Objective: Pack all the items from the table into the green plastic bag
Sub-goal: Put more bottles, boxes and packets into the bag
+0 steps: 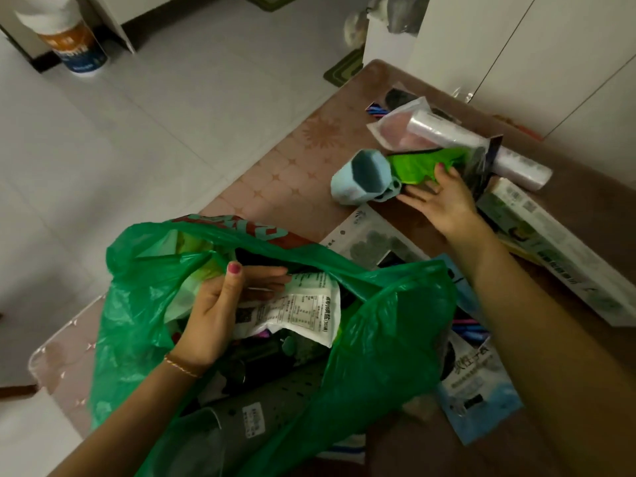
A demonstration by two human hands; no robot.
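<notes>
Green plastic bag (378,339) lies open on the table (285,166), its rim pinched by the left hand (213,315) just above a white packet (296,311) inside. Beyond it, the right hand (440,197) reaches with fingers spread, touching, perhaps gripping, a bright green item (420,165) beside a pale blue cup (361,177).

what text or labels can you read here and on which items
White packet in the green bag: nutrition table, "(加碘)" legible, the rest blurred.
Blue pouch: large characters, blurred.
Long box: print too small.
Floor canister: label blurred.
</notes>
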